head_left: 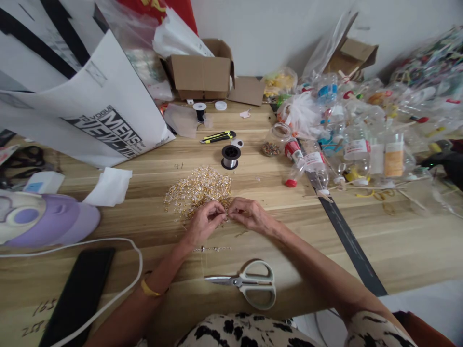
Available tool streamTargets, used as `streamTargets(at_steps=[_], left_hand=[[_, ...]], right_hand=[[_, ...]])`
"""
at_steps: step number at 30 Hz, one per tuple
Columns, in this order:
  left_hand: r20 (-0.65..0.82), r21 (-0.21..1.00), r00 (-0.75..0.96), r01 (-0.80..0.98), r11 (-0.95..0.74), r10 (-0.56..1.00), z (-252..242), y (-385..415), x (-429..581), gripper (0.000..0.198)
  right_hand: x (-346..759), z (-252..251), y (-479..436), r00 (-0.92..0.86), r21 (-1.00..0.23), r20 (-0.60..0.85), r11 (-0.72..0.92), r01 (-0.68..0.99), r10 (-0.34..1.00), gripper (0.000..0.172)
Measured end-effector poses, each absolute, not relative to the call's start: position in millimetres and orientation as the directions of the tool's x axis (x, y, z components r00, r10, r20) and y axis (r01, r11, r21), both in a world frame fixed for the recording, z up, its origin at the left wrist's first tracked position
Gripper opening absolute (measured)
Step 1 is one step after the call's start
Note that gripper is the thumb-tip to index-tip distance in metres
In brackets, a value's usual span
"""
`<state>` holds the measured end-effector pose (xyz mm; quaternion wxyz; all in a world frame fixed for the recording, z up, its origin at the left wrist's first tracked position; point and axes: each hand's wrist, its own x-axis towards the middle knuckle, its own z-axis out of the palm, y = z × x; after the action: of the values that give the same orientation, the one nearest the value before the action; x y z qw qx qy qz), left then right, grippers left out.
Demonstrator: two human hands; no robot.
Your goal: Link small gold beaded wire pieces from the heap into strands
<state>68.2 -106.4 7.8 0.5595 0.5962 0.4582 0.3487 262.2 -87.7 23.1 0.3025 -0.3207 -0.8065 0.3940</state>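
My left hand [204, 222] and my right hand [249, 214] meet fingertip to fingertip at the near edge of a pile of small gold beaded pieces [198, 189] on the wooden table [144, 168]. Both hands are closed in a pinch on something tiny from that pile; it is too small to name. A short beaded strand [211, 249] lies on the table just below my left hand. Grey-handled scissors [249, 283] lie shut near the table's front edge, between my forearms.
A wire spool [230, 156], a yellow-black utility knife [218, 137] and a bead jar [275, 140] lie beyond the pile. Plastic bottles [354, 154] crowd the right. A white bag [101, 115], cardboard box [202, 72], purple cap [50, 219] and black phone [77, 294] sit left.
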Motion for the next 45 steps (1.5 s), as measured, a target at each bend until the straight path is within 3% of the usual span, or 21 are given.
streamTargets(at_steps=[6, 12, 17, 27, 30, 36, 45], left_hand=[[-0.137, 0.987, 0.338, 0.124, 0.1, 0.931, 8.8, -107.1, 70.5, 0.014], [-0.157, 0.963, 0.335, 0.262, 0.068, 0.929, 13.0, -107.1, 71.1, 0.016], [-0.139, 0.959, 0.339, 0.281, 0.041, 0.93, 13.6, -105.7, 71.5, 0.019], [-0.168, 0.949, 0.328, 0.308, 0.063, 0.929, 12.4, -102.6, 71.3, 0.02], [-0.18, 0.948, 0.327, 0.311, 0.074, 0.928, 14.2, -102.5, 71.8, 0.021], [-0.205, 0.949, 0.329, 0.299, 0.104, 0.922, 17.0, -101.9, 72.6, 0.021], [-0.19, 0.946, 0.343, 0.315, 0.078, 0.92, 20.1, -103.7, 71.9, 0.02]], right_hand=[[263.2, 18.4, -88.7, -0.482, -0.916, 0.125, 0.287, 0.28, 0.867, 0.017], [259.4, 15.5, -91.8, -0.355, -0.998, -0.01, 0.011, 0.057, 0.935, 0.025], [257.4, 14.8, -92.2, -0.326, -0.993, -0.06, -0.091, -0.081, 0.944, 0.028], [260.8, 8.7, -89.4, -0.314, -0.987, -0.054, -0.1, -0.129, 0.948, 0.027], [262.5, 9.6, -89.2, -0.292, -0.998, -0.029, -0.044, -0.045, 0.956, 0.026], [266.5, 17.6, -90.3, -0.286, -0.955, 0.16, 0.221, 0.196, 0.945, 0.017], [263.3, 15.8, -96.8, -0.292, -0.987, 0.067, 0.106, 0.119, 0.954, 0.015]])
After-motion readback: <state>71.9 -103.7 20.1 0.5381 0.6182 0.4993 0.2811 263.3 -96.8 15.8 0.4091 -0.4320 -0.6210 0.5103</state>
